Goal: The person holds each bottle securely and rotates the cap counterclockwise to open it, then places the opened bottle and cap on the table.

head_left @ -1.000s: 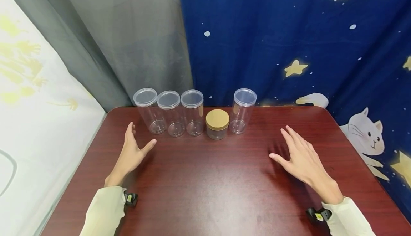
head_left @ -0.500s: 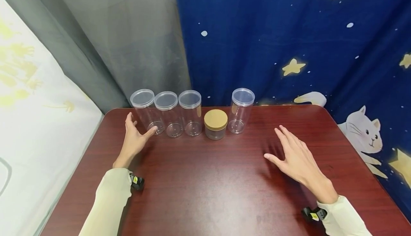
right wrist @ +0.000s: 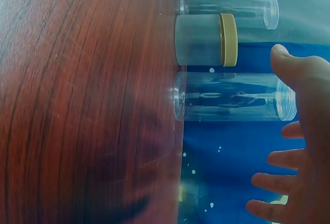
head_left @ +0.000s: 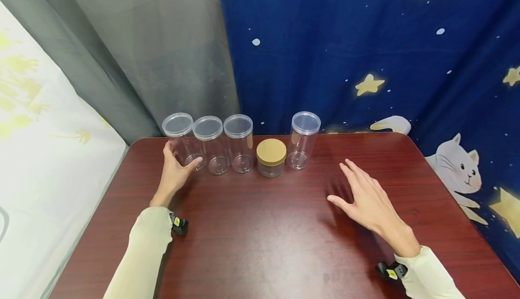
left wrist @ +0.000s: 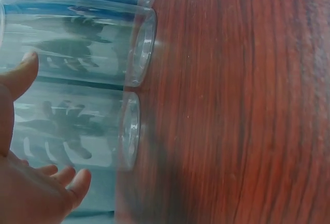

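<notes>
Several tall clear jars with translucent lids stand upright along the table's far side. At the leftmost tall jar [head_left: 184, 143], my left hand [head_left: 175, 172] has its thumb in front and its fingers on the outer side. In the left wrist view the thumb [left wrist: 23, 77] and fingers stand spread about this jar [left wrist: 77, 131]; firm contact cannot be made out. Between the third and the rightmost tall jar [head_left: 302, 141] sits a short clear jar [head_left: 271, 158] with a gold lid. My right hand [head_left: 367, 199] hovers right of the jars, fingers spread, holding nothing.
Two more tall jars [head_left: 213, 145] stand close beside the leftmost one. The dark red wooden table [head_left: 260, 235] stretches toward me. Behind it hang a grey curtain [head_left: 162, 41] and a blue star-patterned curtain [head_left: 304, 55]; a white sheet [head_left: 44, 177] lies along the left.
My left hand has moved forward and right to the leftmost jar, its thumb now in front of it. My right hand has drifted slightly left. The jars remain standing in place.
</notes>
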The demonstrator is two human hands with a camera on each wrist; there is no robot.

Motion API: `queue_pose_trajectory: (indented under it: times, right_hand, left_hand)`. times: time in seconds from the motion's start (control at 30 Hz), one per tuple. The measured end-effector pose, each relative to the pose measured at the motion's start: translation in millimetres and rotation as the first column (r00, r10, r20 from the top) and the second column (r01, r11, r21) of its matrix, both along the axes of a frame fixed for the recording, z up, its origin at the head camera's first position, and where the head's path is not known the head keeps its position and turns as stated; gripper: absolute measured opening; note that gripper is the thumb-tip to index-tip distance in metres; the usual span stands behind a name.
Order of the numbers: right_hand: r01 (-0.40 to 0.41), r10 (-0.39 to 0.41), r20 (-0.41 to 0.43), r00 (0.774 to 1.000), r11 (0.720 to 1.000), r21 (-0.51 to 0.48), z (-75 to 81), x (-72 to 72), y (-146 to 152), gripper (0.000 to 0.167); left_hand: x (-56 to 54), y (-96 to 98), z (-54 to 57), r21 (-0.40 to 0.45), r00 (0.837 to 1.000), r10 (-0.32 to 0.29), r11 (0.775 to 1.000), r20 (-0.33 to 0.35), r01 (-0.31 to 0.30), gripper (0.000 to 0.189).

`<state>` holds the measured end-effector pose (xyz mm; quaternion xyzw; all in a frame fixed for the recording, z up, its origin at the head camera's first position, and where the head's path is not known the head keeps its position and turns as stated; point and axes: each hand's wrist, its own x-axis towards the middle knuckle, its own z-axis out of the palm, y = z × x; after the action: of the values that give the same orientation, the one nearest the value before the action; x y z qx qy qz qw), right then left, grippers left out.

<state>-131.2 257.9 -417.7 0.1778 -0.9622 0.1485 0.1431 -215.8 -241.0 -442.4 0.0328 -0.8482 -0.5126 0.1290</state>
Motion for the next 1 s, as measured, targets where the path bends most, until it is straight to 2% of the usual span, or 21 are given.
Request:
queue_pose_trajectory:
  times: [0.5, 0.67, 0.77, 0.9, 1.0]
  right_hand:
    - [-0.023, 0.023, 0.008, 1.000, 1.000, 0.001, -5.4, -2.0, -13.4, 0.088]
    - [-0.034, 0.034, -0.005, 0.999, 0.999, -0.002, -7.3, -1.7, -17.5, 0.088]
    - [-0.041, 0.041, -0.005, 0.999, 0.999, -0.002, -8.1, -1.6, -19.6, 0.088]
    - [-0.049, 0.049, -0.003, 0.999, 0.999, -0.003, -9.2, -1.4, -22.0, 0.088]
    - [-0.050, 0.050, 0.003, 0.999, 0.999, -0.003, -9.6, -1.3, -23.6, 0.087]
  left_hand:
    - [-11.0, 5.9, -5.7, 0.052, 0.992, 0.117, 0.992, -0.053, -0.114, 0.084]
    - [-9.5, 5.4, -4.5, 0.044, 0.989, 0.140, 0.989, -0.046, -0.138, 0.082]
    - [-7.2, 4.8, -3.4, -0.002, 0.989, 0.146, 0.989, -0.031, -0.146, 0.080]
    - [-1.2, 4.4, -0.1, -0.065, 0.987, 0.163, 0.985, -0.003, -0.162, 0.076]
    - [5.7, 5.0, 5.0, -0.064, 0.983, 0.181, 0.982, 0.011, -0.180, 0.076]
